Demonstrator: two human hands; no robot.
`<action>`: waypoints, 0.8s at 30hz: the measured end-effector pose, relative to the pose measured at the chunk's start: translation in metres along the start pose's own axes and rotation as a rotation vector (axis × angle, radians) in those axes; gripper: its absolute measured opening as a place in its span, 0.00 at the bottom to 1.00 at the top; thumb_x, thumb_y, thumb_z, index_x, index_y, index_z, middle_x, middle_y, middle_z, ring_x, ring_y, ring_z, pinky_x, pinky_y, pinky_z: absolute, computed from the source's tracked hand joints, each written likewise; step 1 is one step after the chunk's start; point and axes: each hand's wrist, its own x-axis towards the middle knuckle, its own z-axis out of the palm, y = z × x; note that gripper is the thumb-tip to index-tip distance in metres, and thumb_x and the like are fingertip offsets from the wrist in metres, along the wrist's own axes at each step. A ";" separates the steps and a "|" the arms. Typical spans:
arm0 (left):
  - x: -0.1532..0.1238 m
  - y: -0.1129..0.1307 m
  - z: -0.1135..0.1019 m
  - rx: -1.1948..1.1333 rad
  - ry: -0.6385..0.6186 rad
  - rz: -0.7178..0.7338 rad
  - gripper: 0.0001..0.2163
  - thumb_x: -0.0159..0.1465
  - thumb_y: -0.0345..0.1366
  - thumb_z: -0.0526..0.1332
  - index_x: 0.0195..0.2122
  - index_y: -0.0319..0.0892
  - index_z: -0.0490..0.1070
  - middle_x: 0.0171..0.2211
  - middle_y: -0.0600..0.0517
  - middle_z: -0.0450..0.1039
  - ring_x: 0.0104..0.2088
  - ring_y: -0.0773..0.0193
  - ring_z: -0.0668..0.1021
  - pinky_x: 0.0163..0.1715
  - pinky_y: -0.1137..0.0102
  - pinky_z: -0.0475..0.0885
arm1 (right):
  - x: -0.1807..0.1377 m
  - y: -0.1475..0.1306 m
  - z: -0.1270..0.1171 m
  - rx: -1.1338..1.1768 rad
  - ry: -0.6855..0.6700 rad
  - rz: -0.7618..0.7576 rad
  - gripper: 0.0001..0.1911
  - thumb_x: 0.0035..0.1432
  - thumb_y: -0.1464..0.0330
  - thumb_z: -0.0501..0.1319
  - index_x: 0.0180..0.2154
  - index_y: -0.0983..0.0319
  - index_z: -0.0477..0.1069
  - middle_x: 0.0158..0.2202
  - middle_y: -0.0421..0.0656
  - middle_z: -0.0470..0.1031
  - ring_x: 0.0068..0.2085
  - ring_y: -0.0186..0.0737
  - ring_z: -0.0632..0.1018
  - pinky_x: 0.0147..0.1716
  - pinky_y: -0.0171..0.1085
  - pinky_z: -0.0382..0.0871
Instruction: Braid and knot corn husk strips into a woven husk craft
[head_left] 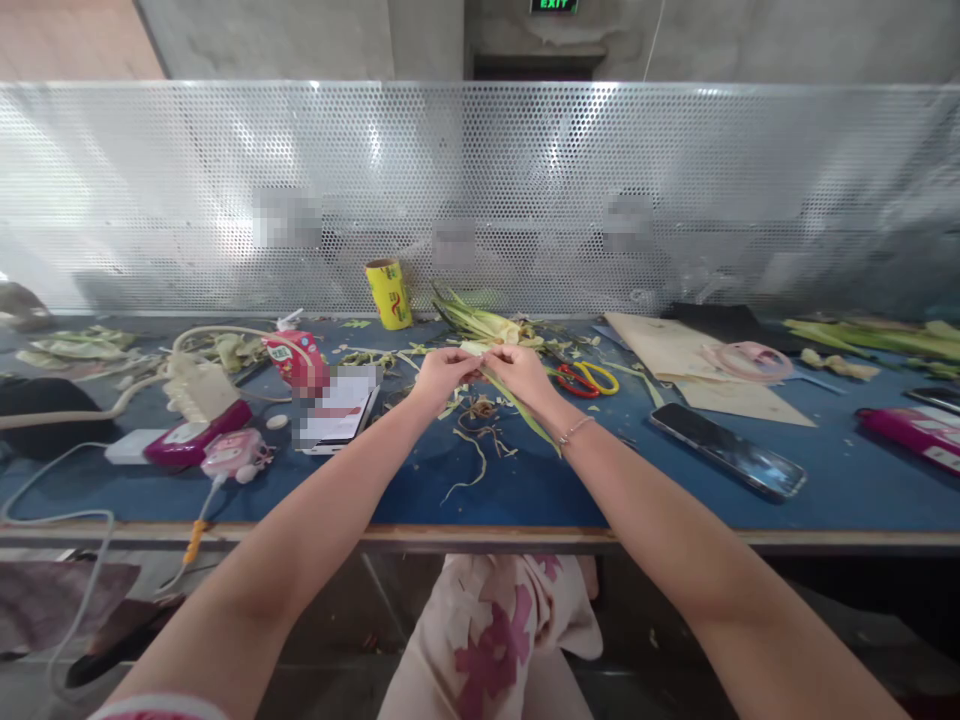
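My left hand [441, 376] and my right hand [525, 374] meet over the middle of the blue table, their fingertips pinched together. Between them is a pale green leaf strip [538, 430], husk-like, whose long tail hangs under my right wrist. Just beyond my fingers lies a heap of green and yellowish leaves [476, 318]. Scissors [576, 382] with red and yellow handles rest to the right of my right hand. Below my hands, thin dry fibres [480, 410] and curled scraps are scattered on the table. The fingertips cover the gripped end of the strip.
A yellow can [389, 295] stands by the perforated metal screen [420, 150]. To the left are a phone [341, 408], a red packet [296, 362] and cables with a power strip [196, 435]. A dark phone [727, 450] and cardboard [697, 365] lie right.
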 end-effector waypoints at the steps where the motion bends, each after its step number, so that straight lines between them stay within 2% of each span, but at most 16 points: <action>1: -0.001 0.001 0.000 -0.043 0.000 -0.037 0.09 0.45 0.33 0.70 0.21 0.36 0.71 0.18 0.53 0.71 0.22 0.70 0.74 0.31 0.72 0.70 | -0.001 -0.002 0.000 -0.012 -0.006 0.002 0.10 0.50 0.63 0.59 0.26 0.62 0.73 0.24 0.41 0.74 0.27 0.37 0.72 0.29 0.36 0.63; 5: -0.003 0.007 0.001 -0.174 0.014 -0.176 0.06 0.45 0.27 0.69 0.22 0.35 0.72 0.19 0.52 0.72 0.23 0.71 0.75 0.30 0.75 0.70 | -0.002 -0.009 -0.001 0.009 -0.012 0.017 0.10 0.49 0.62 0.60 0.26 0.63 0.73 0.23 0.40 0.74 0.26 0.36 0.72 0.29 0.36 0.64; 8: -0.003 0.009 0.002 -0.239 0.016 -0.231 0.05 0.48 0.26 0.67 0.23 0.36 0.71 0.19 0.52 0.72 0.23 0.71 0.75 0.29 0.75 0.71 | -0.002 -0.009 0.000 0.063 0.008 -0.005 0.11 0.48 0.61 0.61 0.26 0.63 0.73 0.24 0.40 0.75 0.27 0.36 0.72 0.29 0.35 0.64; 13: -0.006 0.014 0.003 -0.262 -0.019 -0.199 0.06 0.50 0.28 0.66 0.23 0.36 0.69 0.19 0.53 0.70 0.22 0.72 0.74 0.28 0.75 0.70 | -0.003 -0.009 0.002 0.099 0.048 -0.082 0.10 0.48 0.62 0.62 0.27 0.62 0.74 0.26 0.41 0.76 0.29 0.37 0.74 0.33 0.37 0.67; 17: -0.009 0.018 0.003 -0.244 -0.049 -0.177 0.07 0.50 0.29 0.68 0.23 0.36 0.70 0.19 0.53 0.71 0.22 0.72 0.74 0.28 0.76 0.69 | -0.006 -0.013 0.002 0.107 0.140 -0.146 0.09 0.48 0.63 0.62 0.27 0.62 0.75 0.27 0.42 0.77 0.30 0.38 0.74 0.35 0.38 0.68; 24: -0.011 0.020 0.005 -0.257 -0.048 -0.181 0.02 0.53 0.25 0.64 0.25 0.34 0.72 0.19 0.51 0.72 0.23 0.71 0.75 0.29 0.75 0.71 | -0.009 -0.020 0.003 0.142 0.195 -0.137 0.08 0.47 0.64 0.63 0.27 0.61 0.77 0.29 0.42 0.79 0.34 0.40 0.77 0.41 0.41 0.69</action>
